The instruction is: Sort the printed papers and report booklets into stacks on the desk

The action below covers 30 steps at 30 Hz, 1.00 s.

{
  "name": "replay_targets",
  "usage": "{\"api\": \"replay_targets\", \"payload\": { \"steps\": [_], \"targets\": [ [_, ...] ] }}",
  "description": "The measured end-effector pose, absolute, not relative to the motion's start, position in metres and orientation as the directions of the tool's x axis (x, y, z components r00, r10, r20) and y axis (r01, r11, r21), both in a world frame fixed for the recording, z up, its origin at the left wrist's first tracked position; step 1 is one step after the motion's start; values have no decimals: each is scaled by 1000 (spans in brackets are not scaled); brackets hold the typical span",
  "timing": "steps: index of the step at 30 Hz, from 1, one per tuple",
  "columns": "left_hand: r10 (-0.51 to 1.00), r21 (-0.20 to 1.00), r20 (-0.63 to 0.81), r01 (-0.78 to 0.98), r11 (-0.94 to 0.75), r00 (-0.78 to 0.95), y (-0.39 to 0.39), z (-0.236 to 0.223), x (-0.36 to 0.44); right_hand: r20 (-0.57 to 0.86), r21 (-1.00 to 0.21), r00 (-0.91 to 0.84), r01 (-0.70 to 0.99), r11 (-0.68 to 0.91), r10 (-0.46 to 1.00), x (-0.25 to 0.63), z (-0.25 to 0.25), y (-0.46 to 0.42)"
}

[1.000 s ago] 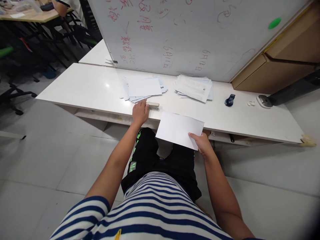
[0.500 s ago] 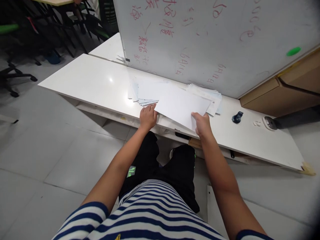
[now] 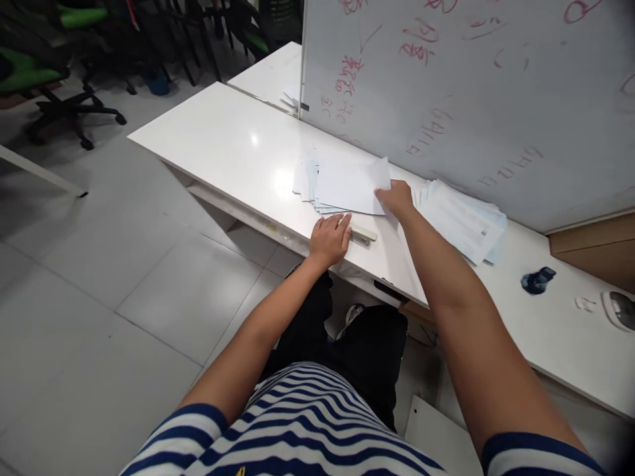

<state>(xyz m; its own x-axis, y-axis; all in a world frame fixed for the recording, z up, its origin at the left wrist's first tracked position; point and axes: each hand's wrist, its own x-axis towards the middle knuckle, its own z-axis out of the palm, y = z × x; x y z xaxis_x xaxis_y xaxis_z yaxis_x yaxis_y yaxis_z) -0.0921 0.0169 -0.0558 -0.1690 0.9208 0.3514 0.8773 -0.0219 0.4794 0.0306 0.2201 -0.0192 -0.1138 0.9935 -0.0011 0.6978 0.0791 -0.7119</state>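
Observation:
With its fingers bent over the tabletop, my left hand (image 3: 331,240) covers the left end of a pale stapler (image 3: 364,235) and is closed on it. The stapler lies flat near the desk's front edge, its other end pointing right. My right hand (image 3: 397,198) pinches the right edge of a white paper sheet (image 3: 354,185), whose corner curls upward. That sheet lies over a fanned pile of papers (image 3: 306,182), just beyond my left hand. A second spread pile of printed papers (image 3: 461,221) is to the right, partly behind my right forearm.
A whiteboard (image 3: 446,99) with red writing stands along the back of the white desk (image 3: 198,139). A dark blue object (image 3: 538,280) and a small white item (image 3: 585,304) lie at the right. Cardboard (image 3: 590,244) stands behind them. Office chairs (image 3: 64,92) are at far left.
My right hand has carried the white sheet leftward onto the left pile, uncovering the stapler and the right pile. My left hand stays near the desk edge. The view has swung left.

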Motion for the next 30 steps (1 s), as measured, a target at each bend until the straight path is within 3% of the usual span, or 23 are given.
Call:
{"api": "replay_targets", "payload": {
  "steps": [3, 7, 10, 14, 17, 24, 27, 30],
  "targets": [
    [918, 472, 358, 881, -22, -170, 17, -56, -92, 87, -485, -162, 855, 184, 983, 23, -23, 215],
    [918, 467, 364, 884, -32, -159, 17, -56, -92, 84, -367, -160, 913, 180, 984, 9, -27, 206],
    [918, 465, 365, 884, -34, -157, 17, -56, -93, 139, -357, -114, 921, 157, 984, 6, -30, 202],
    [914, 443, 378, 896, -37, -150, 16, -57, -94, 369, -382, -5, 911, 157, 929, 34, -30, 197],
    [912, 445, 383, 895, -40, -150, 16, -57, -94, 459, -350, 11, 921, 170, 888, 86, -29, 185],
    [911, 463, 374, 886, -22, -173, 17, -56, -93, 399, -200, -161, 946, 257, 903, 215, -48, 140],
    [912, 459, 369, 889, -13, -177, 18, -55, -93, 315, -250, -67, 957, 150, 947, 232, -61, 136],
    [908, 434, 380, 901, -9, -174, 18, -55, -93, 325, -288, 3, 953, 96, 946, 231, -67, 138]
  ]
}}
